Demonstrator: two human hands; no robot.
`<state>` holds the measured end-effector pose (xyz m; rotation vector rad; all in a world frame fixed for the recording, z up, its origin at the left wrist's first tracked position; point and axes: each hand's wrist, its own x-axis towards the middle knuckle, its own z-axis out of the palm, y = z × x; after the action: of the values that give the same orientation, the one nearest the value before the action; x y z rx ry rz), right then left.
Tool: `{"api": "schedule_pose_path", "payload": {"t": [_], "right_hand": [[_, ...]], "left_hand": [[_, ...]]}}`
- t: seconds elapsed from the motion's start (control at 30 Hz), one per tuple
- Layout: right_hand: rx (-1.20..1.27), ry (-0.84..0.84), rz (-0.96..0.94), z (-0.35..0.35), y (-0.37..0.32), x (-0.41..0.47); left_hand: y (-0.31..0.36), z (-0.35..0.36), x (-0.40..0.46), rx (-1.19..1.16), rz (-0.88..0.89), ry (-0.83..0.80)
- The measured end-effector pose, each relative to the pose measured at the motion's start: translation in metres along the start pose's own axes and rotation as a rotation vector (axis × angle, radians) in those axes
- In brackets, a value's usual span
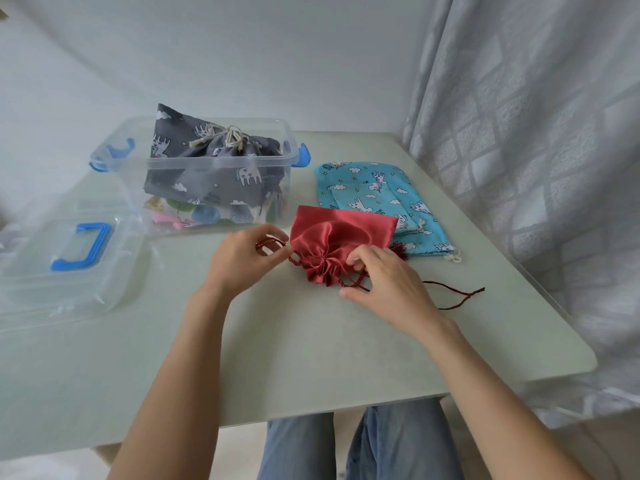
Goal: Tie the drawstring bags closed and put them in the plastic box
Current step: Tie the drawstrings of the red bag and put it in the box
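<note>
on the bench, left hand pinches the dark red cord between curled fingers; right hand grips the cord's other side by the gathered mouth of the red satin bag. beyond it lies a blue bag, untied. farther left, the plastic box holds a tied grey bag.

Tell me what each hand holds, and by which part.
Both hold the red satin bag: left hand pinches its cord, right hand grips the cord by the gathered neck.
</note>
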<state>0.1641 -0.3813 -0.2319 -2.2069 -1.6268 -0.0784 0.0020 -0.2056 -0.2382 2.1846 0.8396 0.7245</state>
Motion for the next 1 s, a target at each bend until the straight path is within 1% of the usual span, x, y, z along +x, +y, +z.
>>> {"api": "schedule_pose_path", "payload": {"t": [0.1,0.2,0.27,0.37,0.43,0.53,0.6,0.63,0.67,0.73,0.87,0.93,0.97,1.0], "right_hand": [[-0.056,0.070,0.007,0.008,0.003,0.002],[-0.120,0.059,0.040,0.010,0.010,0.005],[-0.094,0.051,0.046,0.010,0.015,0.005],[0.120,0.046,0.077,0.004,0.018,0.004],[0.243,0.008,0.124,-0.004,0.018,0.003],[0.265,-0.077,0.176,-0.017,0.022,0.001],[0.237,-0.098,0.212,-0.025,0.025,0.001],[0.271,-0.101,0.211,-0.029,0.025,0.001],[0.346,-0.107,0.193,-0.033,0.024,0.001],[0.597,-0.117,0.153,-0.040,0.016,0.003],[1.239,-0.056,0.171,-0.039,-0.002,0.018],[1.476,-0.040,0.149,-0.034,-0.011,0.031],[1.539,-0.031,0.143,-0.031,-0.015,0.038],[1.548,-0.018,0.147,-0.028,-0.017,0.044]], "left_hand": [[0.005,-0.007,-0.001,-0.131,-0.006,0.014],[0.014,-0.013,-0.002,-0.359,-0.004,-0.017],[0.015,-0.012,-0.002,-0.402,0.002,-0.041],[0.011,-0.008,0.000,-0.344,-0.023,-0.042],[0.006,-0.005,0.000,-0.279,-0.032,-0.039],[0.004,-0.002,0.001,-0.149,-0.023,-0.017],[0.003,-0.001,0.001,-0.050,-0.032,0.001],[0.001,0.000,0.001,0.009,-0.040,0.008],[-0.001,0.000,0.002,0.071,-0.051,0.016],[-0.004,0.001,0.004,0.156,-0.070,0.027],[-0.003,0.007,0.005,0.138,-0.077,0.009],[0.001,0.009,0.003,0.039,-0.071,-0.018],[0.005,0.009,0.002,-0.056,-0.074,-0.029],[0.008,0.008,0.001,-0.176,-0.090,-0.034]]}}
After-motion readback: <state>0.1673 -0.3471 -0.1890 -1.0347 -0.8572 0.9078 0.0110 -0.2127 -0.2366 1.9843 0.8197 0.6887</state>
